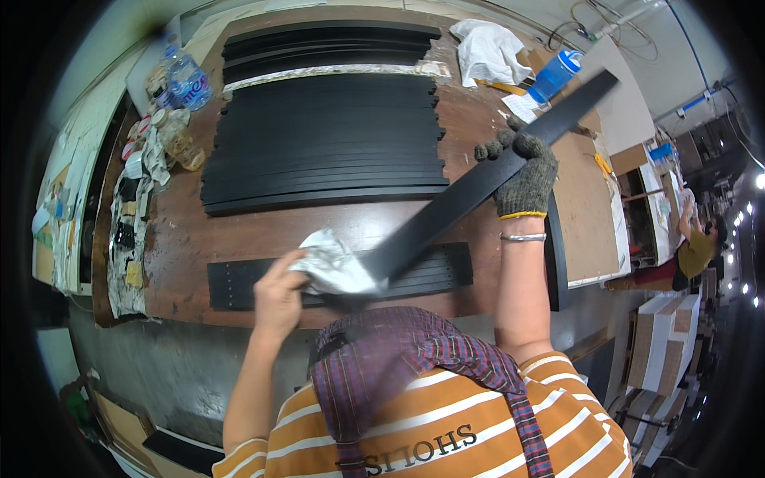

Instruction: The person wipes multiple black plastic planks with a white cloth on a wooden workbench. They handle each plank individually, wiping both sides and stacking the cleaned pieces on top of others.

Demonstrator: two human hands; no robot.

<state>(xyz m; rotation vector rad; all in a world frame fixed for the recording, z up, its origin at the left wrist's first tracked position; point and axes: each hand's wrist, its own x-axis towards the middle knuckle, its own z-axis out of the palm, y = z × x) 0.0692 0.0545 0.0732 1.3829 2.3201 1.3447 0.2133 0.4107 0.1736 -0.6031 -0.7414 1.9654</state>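
A long flat black board [454, 211] is held up at a slant, its far end at the upper right and its near end close to my chest. My right hand [526, 171], in a dark knit glove with a yellow cuff edge, grips it past the middle. My bare left hand [279, 291] is closed on a crumpled white cloth [333, 264], which lies against the board's near end. Under the held board, more black boards [239, 284] rest along the table's near edge; those on the left show small holes.
A wide stack of black boards [327, 135] covers the middle of the brown table [179, 247]. Jars [179, 139] and a clear bottle [188, 80] stand at left. A blue bottle [554, 77] and a white cloth [488, 49] sit at far right. Another person [698, 253] is beyond.
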